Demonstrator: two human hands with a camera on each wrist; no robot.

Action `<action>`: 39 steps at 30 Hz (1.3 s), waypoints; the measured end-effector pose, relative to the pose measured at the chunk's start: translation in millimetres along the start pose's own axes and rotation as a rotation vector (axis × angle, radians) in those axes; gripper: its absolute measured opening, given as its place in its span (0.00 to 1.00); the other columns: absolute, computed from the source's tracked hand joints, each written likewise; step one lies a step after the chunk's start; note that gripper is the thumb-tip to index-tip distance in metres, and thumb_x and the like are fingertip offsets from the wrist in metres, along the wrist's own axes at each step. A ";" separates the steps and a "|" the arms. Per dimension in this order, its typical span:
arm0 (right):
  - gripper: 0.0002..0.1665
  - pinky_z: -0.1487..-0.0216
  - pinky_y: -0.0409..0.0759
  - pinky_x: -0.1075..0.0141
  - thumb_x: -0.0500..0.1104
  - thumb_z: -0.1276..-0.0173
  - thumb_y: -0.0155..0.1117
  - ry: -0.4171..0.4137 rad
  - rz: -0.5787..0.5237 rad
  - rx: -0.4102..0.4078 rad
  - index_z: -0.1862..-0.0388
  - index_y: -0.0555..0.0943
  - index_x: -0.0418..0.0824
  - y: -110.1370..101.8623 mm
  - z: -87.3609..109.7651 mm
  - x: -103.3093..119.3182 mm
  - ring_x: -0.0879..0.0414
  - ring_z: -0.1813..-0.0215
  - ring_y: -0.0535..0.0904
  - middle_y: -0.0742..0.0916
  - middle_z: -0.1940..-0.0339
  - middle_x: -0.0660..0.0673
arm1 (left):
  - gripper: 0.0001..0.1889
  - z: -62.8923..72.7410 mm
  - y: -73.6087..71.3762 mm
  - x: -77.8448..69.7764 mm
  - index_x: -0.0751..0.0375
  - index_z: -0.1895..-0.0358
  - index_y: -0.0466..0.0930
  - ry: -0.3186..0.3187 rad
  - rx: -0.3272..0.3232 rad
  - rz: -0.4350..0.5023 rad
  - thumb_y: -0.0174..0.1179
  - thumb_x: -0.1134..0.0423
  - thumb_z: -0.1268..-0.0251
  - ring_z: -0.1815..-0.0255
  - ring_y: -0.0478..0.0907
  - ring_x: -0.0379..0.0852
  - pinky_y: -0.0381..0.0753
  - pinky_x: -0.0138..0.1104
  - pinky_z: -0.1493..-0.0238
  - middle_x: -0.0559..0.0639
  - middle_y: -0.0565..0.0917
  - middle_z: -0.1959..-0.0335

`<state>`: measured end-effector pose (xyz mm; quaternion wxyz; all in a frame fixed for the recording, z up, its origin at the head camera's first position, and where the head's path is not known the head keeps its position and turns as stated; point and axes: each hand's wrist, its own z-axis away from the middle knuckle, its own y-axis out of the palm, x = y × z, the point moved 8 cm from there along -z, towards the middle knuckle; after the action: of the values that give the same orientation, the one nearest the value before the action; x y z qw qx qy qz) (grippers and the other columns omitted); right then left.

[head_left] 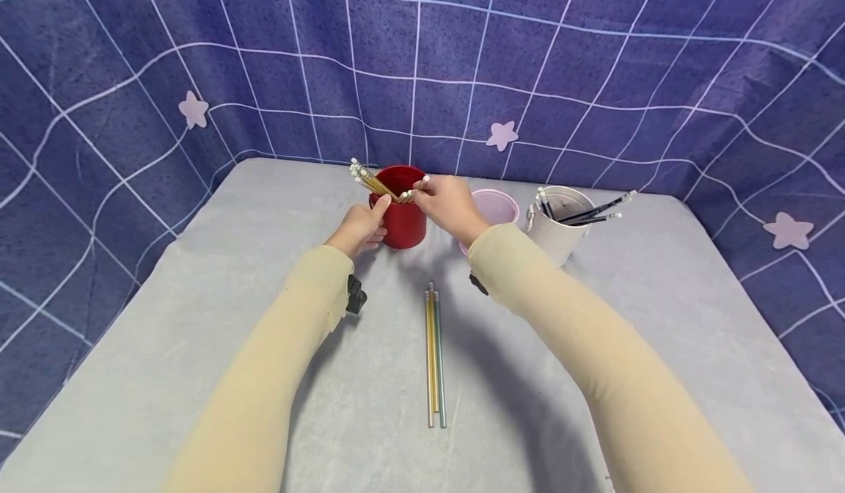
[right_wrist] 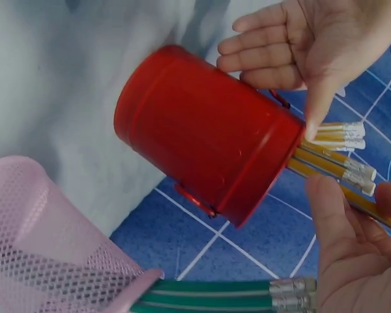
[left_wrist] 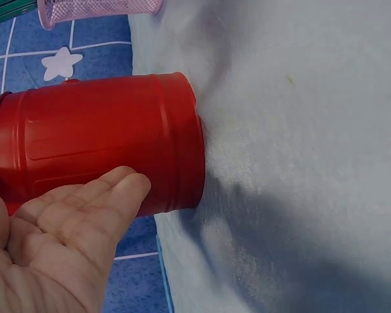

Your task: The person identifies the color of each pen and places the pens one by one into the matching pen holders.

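A red metal bucket stands upright at the back of the table, with several yellow pencils leaning out of it, white erasers up. My left hand rests along its left side. In the right wrist view those fingers are straight, and the thumb touches the rim beside the pencils. At the bucket's mouth my right hand pinches a yellow pencil between thumb and fingers. The lower end of that pencil is hidden by the bucket's rim.
Right of the bucket is a pink mesh cup holding green pencils. Farther right stands a white bucket with several dark pencils. Three pencils lie side by side nearer me. A blue curtain hangs behind the table.
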<state>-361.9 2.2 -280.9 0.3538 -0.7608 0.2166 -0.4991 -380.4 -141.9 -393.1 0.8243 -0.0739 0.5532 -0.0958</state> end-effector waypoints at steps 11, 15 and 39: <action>0.16 0.67 0.71 0.67 0.45 0.27 0.54 0.024 -0.008 0.028 0.57 0.85 0.35 17.0 1.1 -5.8 0.54 0.69 0.73 0.82 0.73 0.45 | 0.38 -1.1 0.2 0.6 0.79 0.36 0.63 -0.006 -0.013 -0.010 0.42 0.42 0.26 0.38 0.72 0.61 0.72 0.47 0.40 0.72 0.73 0.40; 0.17 0.68 0.70 0.68 0.44 0.25 0.50 0.036 -0.014 0.069 0.57 0.84 0.35 19.4 2.4 -10.2 0.55 0.69 0.74 0.81 0.74 0.46 | 0.37 -1.5 0.1 0.0 0.78 0.35 0.62 -0.004 -0.012 -0.021 0.42 0.42 0.26 0.39 0.72 0.60 0.72 0.47 0.40 0.71 0.73 0.40; 0.15 0.81 0.69 0.71 0.38 0.40 0.60 0.128 0.260 0.635 0.87 0.79 0.37 85.8 95.5 -66.0 0.60 0.88 0.73 0.77 0.93 0.49 | 0.38 -1.3 0.7 0.8 0.79 0.35 0.61 -0.018 -0.007 -0.010 0.40 0.41 0.26 0.38 0.71 0.61 0.70 0.47 0.38 0.72 0.71 0.39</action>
<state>-299.6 21.8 -409.7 0.6193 -0.5460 0.1673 -0.5389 -381.2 -141.4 -394.5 0.8286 -0.0802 0.5455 -0.0972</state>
